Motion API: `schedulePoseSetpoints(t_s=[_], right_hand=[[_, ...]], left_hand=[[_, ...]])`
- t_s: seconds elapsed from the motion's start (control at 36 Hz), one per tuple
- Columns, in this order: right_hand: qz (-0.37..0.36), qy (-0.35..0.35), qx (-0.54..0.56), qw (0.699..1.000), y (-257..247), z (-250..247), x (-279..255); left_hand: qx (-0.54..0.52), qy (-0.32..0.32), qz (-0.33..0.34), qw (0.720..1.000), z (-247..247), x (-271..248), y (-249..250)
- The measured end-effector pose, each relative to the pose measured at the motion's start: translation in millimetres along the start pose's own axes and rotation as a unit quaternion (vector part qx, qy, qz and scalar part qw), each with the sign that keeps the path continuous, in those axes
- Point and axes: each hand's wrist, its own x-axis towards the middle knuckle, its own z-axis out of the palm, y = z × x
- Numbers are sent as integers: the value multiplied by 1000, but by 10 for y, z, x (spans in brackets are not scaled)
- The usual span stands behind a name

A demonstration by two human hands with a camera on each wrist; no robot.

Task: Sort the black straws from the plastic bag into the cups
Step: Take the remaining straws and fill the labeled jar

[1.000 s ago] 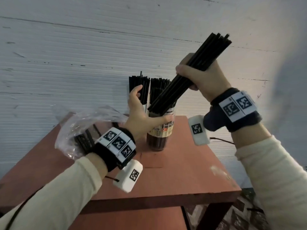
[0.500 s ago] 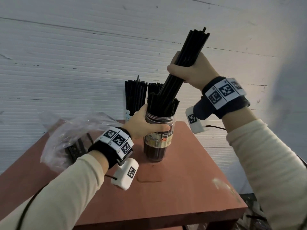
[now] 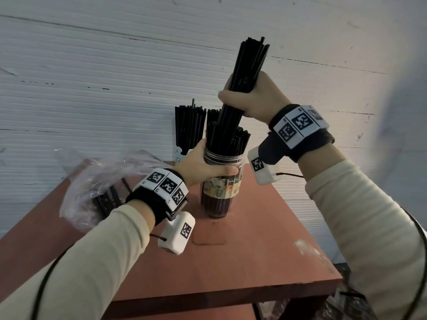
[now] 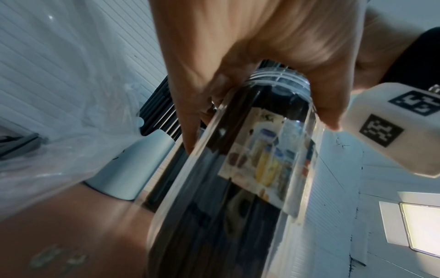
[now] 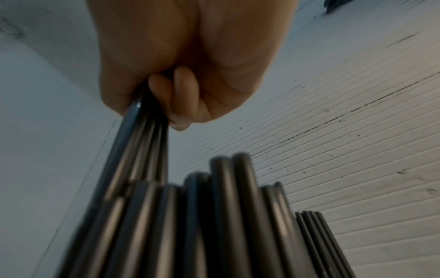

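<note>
A clear plastic jar [image 3: 220,192] with a printed label stands on the red-brown table [image 3: 254,262], packed with black straws. My left hand [image 3: 203,166] grips its neck; in the left wrist view the fingers [image 4: 190,120] wrap the jar [image 4: 250,169]. My right hand [image 3: 249,100] clutches a bundle of black straws [image 3: 248,63], nearly upright, its lower end inside the jar mouth. In the right wrist view the fist [image 5: 181,75] closes on the bundle [image 5: 140,143]. A white cup [image 3: 184,155] full of straws stands behind. The plastic bag [image 3: 97,183] lies at left with straws inside.
A white ribbed wall [image 3: 92,77] runs close behind the table. The table's front and right edges are near, with a patterned floor [image 3: 346,310] below at the lower right. A third group of straws stands behind the jar, its container hidden.
The right hand has swung the bundle from a steep slant to nearly upright and lowered its end into the jar. The left hand closed round the jar's neck.
</note>
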Motion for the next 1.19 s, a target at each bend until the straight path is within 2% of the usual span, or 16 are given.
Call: schedulePoseSetpoints(t_s=[0.14, 0.31, 0.39, 0.47, 0.53, 0.61, 0.72, 0.86, 0.97, 1.06, 1.19], right_hand=[[20, -51, -62, 997, 116, 119, -58], [43, -38, -61, 996, 240, 246, -219], [41, -1, -76, 996, 250, 296, -283], [27, 77, -60, 995, 222, 291, -330], [-17, 139, -22, 990, 157, 261, -357], [-100, 184, -55, 976, 67, 236, -368], [-151, 174, -118, 966, 96, 312, -389], [-147, 118, -131, 973, 250, 530, -621], [-142, 121, -113, 976, 251, 567, -729], [-129, 108, -123, 978, 215, 522, -681], [-119, 61, -134, 982, 210, 461, -467]], left_hand=[[-6, 9, 2, 1000, 9, -16, 23], [-14, 16, -1, 1000, 12, -42, 14], [-12, 18, 0, 1000, 19, -43, 11], [-5, 20, 0, 1000, 18, -34, 13], [-1, 21, -1, 1000, 20, -29, 10], [6, 24, 2, 1000, 28, -27, -3], [24, 40, 4, 999, 50, -35, -25], [19, 42, 12, 999, 63, -54, -48], [40, 8, 11, 999, 7, -68, -45], [48, -4, -5, 999, -27, -67, -66], [59, 18, -10, 998, -25, -85, -94]])
